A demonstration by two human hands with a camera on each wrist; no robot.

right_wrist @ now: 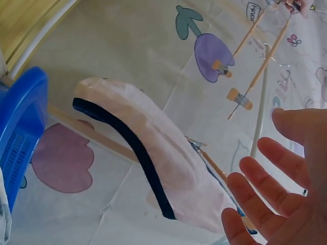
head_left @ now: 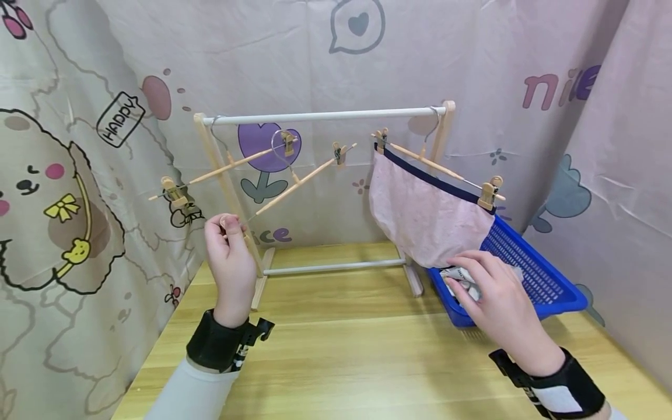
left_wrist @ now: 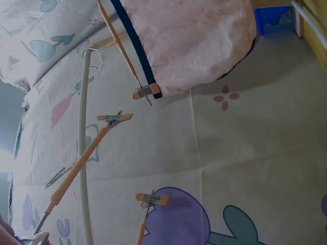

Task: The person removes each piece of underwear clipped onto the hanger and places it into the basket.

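My left hand (head_left: pixel 231 262) grips one end of a wooden clip hanger (head_left: pixel 301 186). That hanger slants up to the right, its metal hook off the rail and a clip (head_left: pixel 340 153) at its far end. The held end is hidden in my fingers. Fingers apart and holding nothing, my right hand (head_left: pixel 499 297) is in front of the blue basket (head_left: pixel 556 286), near the lower edge of a pink cloth piece with a navy band (head_left: pixel 427 210). Two clips hold that cloth on a second hanger (head_left: pixel 446 169), hooked at the rail's right end.
A small wooden rack with a white rail (head_left: pixel 325 115) stands on the wood-grain table (head_left: pixel 357 356). Another clip hanger (head_left: pixel 223 169) hangs at its left end. In the basket lies a whitish, printed item (head_left: pixel 459 277). A patterned curtain (head_left: pixel 315 64) surrounds the back and sides.
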